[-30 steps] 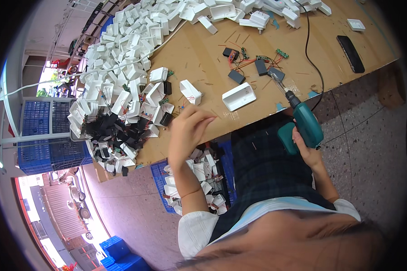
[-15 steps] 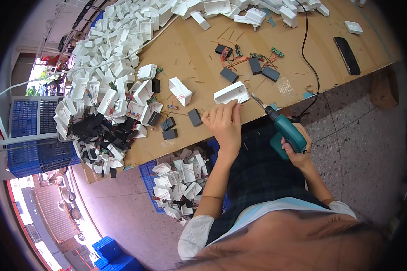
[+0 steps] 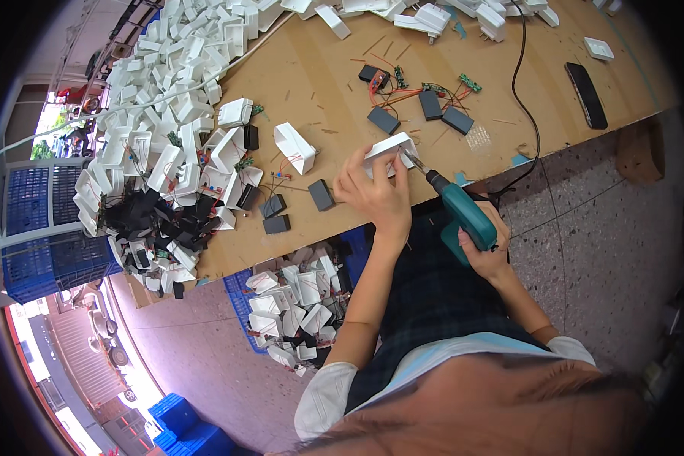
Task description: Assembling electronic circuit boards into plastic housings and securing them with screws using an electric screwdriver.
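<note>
My left hand (image 3: 376, 190) is closed on a small white plastic housing (image 3: 392, 143) near the table's front edge, its fingers curled over the near wall. Fingertips hide part of the inside, so any small piece pinched there cannot be made out. In my right hand (image 3: 488, 242) is a green pistol-shaped soldering gun (image 3: 463, 207), gripped by its handle. Its metal tip (image 3: 413, 158) points left and reaches over the housing's right end, by my left fingertips. Left of that hand lies a black block (image 3: 321, 195), with another open white housing (image 3: 294, 148) beyond it.
Black blocks with red wires and green circuit boards (image 3: 431, 105) lie ahead. White housings (image 3: 182, 61) are heaped at the left, beside piled black parts (image 3: 156, 216). A black cord (image 3: 515, 83) crosses the table near a phone (image 3: 586, 95). Below stands a blue crate (image 3: 239, 304) of housings.
My left hand has closed on the white housing and tilted it. The soldering gun has moved slightly left, bringing its tip over the housing. The whole view has shifted a little.
</note>
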`<state>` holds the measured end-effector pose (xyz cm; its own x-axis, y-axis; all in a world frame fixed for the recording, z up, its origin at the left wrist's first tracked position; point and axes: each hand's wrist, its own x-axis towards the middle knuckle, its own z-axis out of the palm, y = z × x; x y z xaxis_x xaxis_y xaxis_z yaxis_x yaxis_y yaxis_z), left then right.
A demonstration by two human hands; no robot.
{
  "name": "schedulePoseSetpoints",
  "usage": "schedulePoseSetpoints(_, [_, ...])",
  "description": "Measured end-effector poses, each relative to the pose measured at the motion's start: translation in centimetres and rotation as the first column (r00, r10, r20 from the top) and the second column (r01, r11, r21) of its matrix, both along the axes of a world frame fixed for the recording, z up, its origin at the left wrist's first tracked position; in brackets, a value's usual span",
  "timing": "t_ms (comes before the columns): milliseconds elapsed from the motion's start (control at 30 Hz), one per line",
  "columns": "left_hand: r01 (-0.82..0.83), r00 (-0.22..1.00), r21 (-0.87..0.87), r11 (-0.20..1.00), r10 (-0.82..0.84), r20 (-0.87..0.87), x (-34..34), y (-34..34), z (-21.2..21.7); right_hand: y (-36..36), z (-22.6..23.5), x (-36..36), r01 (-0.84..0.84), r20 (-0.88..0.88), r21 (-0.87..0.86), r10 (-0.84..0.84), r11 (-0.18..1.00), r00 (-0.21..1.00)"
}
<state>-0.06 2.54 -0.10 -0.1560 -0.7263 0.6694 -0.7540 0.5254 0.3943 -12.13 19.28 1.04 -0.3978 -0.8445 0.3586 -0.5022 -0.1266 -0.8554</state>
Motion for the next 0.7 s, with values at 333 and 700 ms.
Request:
schedulePoseSetpoints(333, [-0.024,1.0,0.008,1.0,0.024,-0.01,-0.3,-0.3,-0.4,0.0,-1.7,0.4,0.032,0.171,0.088,-0.047,0.996,0.984])
schedulePoseSetpoints(700, [-0.029,1.0,0.008,1.0,0.029,-0.009,-0.3,-0.3,-0.4,-0.4,-1.1,0.4,0.001,0.081,0.035,-0.004,0.999,0.997])
